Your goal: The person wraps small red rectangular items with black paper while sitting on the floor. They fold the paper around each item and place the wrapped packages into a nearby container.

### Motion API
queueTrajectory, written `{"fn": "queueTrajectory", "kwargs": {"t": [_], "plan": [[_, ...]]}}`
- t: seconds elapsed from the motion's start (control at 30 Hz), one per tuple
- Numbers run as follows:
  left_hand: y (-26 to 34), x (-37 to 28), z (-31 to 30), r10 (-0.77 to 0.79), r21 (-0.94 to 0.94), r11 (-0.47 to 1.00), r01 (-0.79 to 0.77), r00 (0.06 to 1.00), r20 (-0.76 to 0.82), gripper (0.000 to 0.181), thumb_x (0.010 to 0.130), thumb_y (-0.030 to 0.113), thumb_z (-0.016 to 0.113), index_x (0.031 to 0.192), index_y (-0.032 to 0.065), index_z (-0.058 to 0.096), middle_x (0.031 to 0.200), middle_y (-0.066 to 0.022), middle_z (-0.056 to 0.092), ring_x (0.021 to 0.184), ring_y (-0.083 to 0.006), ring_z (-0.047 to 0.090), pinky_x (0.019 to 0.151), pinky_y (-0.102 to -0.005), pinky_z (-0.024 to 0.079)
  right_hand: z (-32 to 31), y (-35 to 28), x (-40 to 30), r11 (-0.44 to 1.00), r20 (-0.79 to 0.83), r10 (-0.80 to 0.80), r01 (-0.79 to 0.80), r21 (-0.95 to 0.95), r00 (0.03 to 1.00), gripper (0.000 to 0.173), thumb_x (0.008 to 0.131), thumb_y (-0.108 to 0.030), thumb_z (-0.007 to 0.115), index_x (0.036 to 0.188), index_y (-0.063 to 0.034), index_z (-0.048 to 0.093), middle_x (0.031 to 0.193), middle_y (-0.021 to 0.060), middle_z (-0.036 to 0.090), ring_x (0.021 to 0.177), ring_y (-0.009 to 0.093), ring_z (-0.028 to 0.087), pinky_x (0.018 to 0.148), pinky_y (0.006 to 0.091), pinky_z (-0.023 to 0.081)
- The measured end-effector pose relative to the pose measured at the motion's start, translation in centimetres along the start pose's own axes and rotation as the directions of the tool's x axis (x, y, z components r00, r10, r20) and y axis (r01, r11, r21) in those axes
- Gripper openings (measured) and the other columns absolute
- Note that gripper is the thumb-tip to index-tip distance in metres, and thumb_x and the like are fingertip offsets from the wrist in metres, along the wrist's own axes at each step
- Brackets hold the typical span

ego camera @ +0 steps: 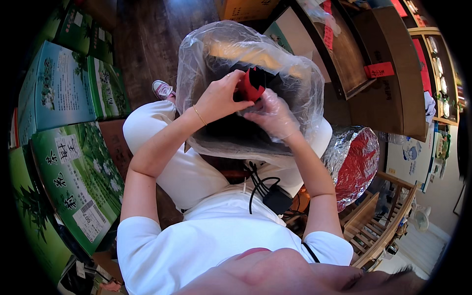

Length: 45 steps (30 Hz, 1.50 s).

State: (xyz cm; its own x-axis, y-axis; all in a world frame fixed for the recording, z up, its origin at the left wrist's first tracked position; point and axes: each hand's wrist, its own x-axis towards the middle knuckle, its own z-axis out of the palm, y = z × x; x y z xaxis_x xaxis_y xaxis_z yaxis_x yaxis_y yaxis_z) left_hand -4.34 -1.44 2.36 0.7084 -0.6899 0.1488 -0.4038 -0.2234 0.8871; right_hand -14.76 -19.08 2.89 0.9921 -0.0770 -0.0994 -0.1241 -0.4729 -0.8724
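Note:
My left hand (pixel 221 94), bare, with a thin gold bracelet on its wrist, grips the side of a red pouch or wrapper (pixel 251 86) with a dark inside and a jagged open rim. At the pouch's lower right is my right hand (pixel 273 112) in a clear plastic glove, its fingers bent against it; whether they hold anything else is hidden. Both hands are over an open container lined with a clear plastic bag (pixel 191 48), which stands between my knees. Dark contents, too shaded to name, show inside the liner.
Green printed cartons (pixel 77 177) and a blue carton (pixel 55 81) are stacked at the left. Crumpled foil around something red (pixel 354 166) lies by my right knee. A black power adapter (pixel 276 199) with cables rests near my lap. A wooden tray (pixel 346 48) and cardboard box (pixel 391 73) stand upper right.

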Motion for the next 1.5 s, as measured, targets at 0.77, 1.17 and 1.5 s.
{"fn": "queueTrajectory", "kwargs": {"t": [0.77, 1.17, 1.5], "plan": [[-0.3, 1.5, -0.6, -0.063, -0.483, 0.853, 0.198, 0.957, 0.283, 0.036, 0.087, 0.003, 0.071, 0.12, -0.0021, 0.059, 0.112, -0.0091, 0.066, 0.099, -0.0149, 0.065, 0.089, -0.0304, 0.053, -3.3, -2.7, -0.4, 0.91, -0.169, 0.101, -0.023, 0.413, 0.98, 0.03, 0.085, -0.001, 0.074, 0.114, 0.0005, 0.064, 0.104, 0.0044, 0.07, 0.094, 0.012, 0.066, 0.083, 0.0248, 0.056], [-1.4, 1.7, -0.6, -0.194, -0.293, 0.914, 0.281, 0.936, 0.293, 0.031, 0.092, 0.006, 0.064, 0.122, 0.0036, 0.058, 0.121, -0.0062, 0.062, 0.111, -0.0153, 0.061, 0.093, -0.0304, 0.051, -20.8, -1.1, -0.2, 0.902, -0.615, 0.128, 0.166, 0.399, 0.778, 0.023, 0.088, -0.005, 0.072, 0.11, 0.0015, 0.068, 0.103, 0.0112, 0.074, 0.082, 0.016, 0.07, 0.071, 0.0284, 0.056], [-1.6, 2.4, 0.1, -0.22, -0.3, 0.902, 0.309, 0.93, 0.294, 0.029, 0.091, 0.003, 0.065, 0.119, -0.0001, 0.058, 0.118, -0.0071, 0.062, 0.108, -0.0163, 0.062, 0.089, -0.0292, 0.054, -37.9, 14.2, 3.1, 0.959, -0.815, 0.281, -0.118, 0.258, 0.507, 0.026, 0.078, -0.006, 0.082, 0.1, -0.0025, 0.068, 0.087, 0.006, 0.072, 0.072, 0.012, 0.066, 0.067, 0.027, 0.054]]}}
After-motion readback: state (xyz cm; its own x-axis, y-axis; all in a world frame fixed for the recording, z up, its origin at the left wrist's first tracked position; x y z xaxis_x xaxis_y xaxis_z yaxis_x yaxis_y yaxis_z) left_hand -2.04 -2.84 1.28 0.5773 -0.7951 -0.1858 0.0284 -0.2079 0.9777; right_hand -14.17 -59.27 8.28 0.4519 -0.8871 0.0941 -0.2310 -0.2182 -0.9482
